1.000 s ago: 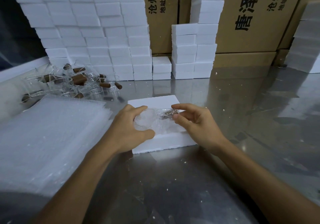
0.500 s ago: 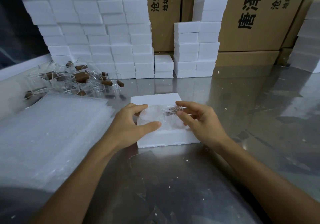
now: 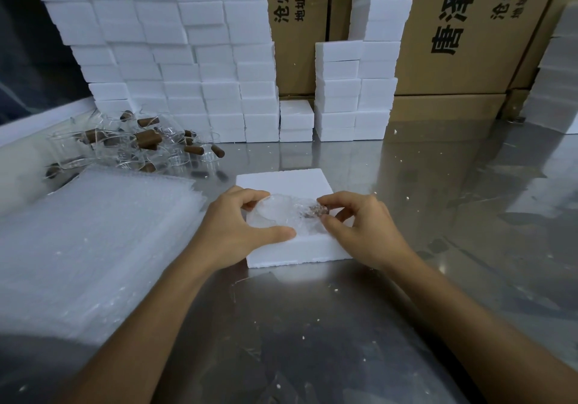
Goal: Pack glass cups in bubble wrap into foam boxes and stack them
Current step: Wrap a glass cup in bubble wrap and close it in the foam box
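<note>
1. The counter point(image 3: 438, 216) is a sheet of brushed metal, glossy enough to mirror the stacks behind it, and it is speckled with small white foam crumbs.
2. A white foam box point(image 3: 291, 185) lies flat near the middle of the counter, with a bubble-wrapped glass cup point(image 3: 281, 216) resting in its top; a brown handle point(image 3: 316, 210) shows through the wrap at the cup's right end.
3. The left hand point(image 3: 231, 231) curls round the left side of the wrapped cup, its thumb lying along the near edge and its fingers point(image 3: 250, 195) hooked over the far side.
4. The right hand point(image 3: 366, 228) pinches the wrap at the handle end, thumb and forefinger closed together on it.
5. A thick pile of bubble wrap sheets point(image 3: 93, 241) covers the left part of the counter, just beside the left forearm.
6. Behind that pile lies a loose heap of clear glass cups with brown handles point(image 3: 140, 144), some upright and some tipped over.
7. A tall wall of stacked foam boxes point(image 3: 175, 59) rises at the back left, with shorter stacks point(image 3: 353, 91) to its right and a low one point(image 3: 295, 119) between them.
8. Brown cardboard cartons point(image 3: 463, 44) printed with black Chinese characters stand behind the stacks, and more white foam point(image 3: 556, 84) shows at the far right edge.
</note>
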A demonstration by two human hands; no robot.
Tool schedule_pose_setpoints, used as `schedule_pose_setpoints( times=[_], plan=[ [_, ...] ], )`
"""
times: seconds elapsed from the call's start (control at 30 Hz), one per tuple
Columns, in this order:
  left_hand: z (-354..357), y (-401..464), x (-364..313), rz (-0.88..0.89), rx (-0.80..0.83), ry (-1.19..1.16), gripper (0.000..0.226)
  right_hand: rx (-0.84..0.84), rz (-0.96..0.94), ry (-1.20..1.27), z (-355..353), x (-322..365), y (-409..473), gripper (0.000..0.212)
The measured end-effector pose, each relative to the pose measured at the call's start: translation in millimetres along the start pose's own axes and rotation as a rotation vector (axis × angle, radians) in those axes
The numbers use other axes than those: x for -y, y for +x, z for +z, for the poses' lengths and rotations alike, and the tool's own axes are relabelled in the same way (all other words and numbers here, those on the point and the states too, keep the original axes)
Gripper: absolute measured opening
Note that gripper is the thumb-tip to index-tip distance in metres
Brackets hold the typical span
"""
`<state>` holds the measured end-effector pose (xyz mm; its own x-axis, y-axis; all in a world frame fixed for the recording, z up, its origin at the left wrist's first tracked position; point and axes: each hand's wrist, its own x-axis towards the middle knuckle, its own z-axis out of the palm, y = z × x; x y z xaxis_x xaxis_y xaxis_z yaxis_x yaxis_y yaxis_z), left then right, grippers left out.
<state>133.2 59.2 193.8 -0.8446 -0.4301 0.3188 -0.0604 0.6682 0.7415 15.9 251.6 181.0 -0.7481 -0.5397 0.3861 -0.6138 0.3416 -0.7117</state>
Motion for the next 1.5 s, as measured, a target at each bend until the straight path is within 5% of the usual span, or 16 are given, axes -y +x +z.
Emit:
schedule_pose_setpoints(
  times=[0.13,0.77,0.9,1.13,1.5],
  plan=[
    [-3.6,-2.2,-2.5,0.009,0.037,-0.022,0.096,-0.004,0.003,-0.038,0.0,1.3,-0.5,0.026],
    [3.1,-3.1,1.3,0.014,0.04,-0.02,0.093,-0.026,0.021,-0.032,1.5,6.7,-3.6,0.028],
    [5.5,-0.7,2.8,-0.049,-0.054,-0.066,0.094,-0.142,0.112,0.186,1.4,1.0,-0.1,0.041],
    [10.4,7.4,12.5,-0.258,-0.107,-0.367,0.072,0.052,0.286,0.457,-2.3,-9.7,17.0,0.076],
    [-15.3,3.1,-20.9,0.079,-0.357,-0.683,0.043,-0.318,0.052,0.664,-26.1,18.7,6.8,0.037]
  ],
)
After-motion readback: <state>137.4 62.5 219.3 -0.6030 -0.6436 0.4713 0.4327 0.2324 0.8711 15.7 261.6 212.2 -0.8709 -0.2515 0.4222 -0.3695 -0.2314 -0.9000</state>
